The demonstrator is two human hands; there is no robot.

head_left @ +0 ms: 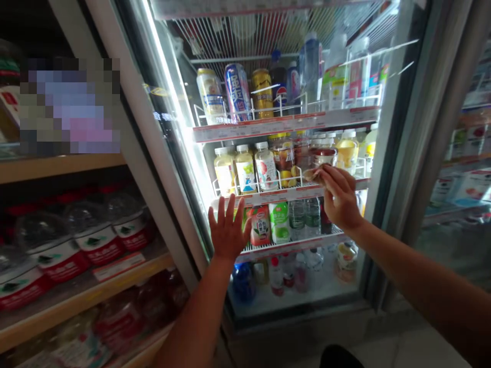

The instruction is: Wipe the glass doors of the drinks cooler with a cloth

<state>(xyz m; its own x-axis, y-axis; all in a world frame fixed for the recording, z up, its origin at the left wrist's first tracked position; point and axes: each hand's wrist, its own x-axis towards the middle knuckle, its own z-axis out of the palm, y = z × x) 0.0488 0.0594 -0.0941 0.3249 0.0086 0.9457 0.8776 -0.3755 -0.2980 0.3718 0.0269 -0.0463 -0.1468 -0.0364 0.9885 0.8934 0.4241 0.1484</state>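
Observation:
I stand before a lit drinks fridge (215, 214) with wire shelves of bottles and cans. My left hand (227, 231) is open, fingers spread flat against the front of the fridge beside a pink-labelled bottle (261, 225) on the third shelf. My right hand (339, 197) is closed at the red price strip of the second shelf (280, 195), its fingertips pinching a small tan thing (311, 174) that I cannot make out. Above it stand yellow and white juice bottles (245, 168) and jars (284, 156).
The top shelf (284, 122) carries cans and tall bottles. At the left, wooden shelves (57, 166) hold red-banded lidded bowls (97, 243). A second fridge (464, 168) stands to the right behind a grey door frame (425, 153). Grey floor lies below.

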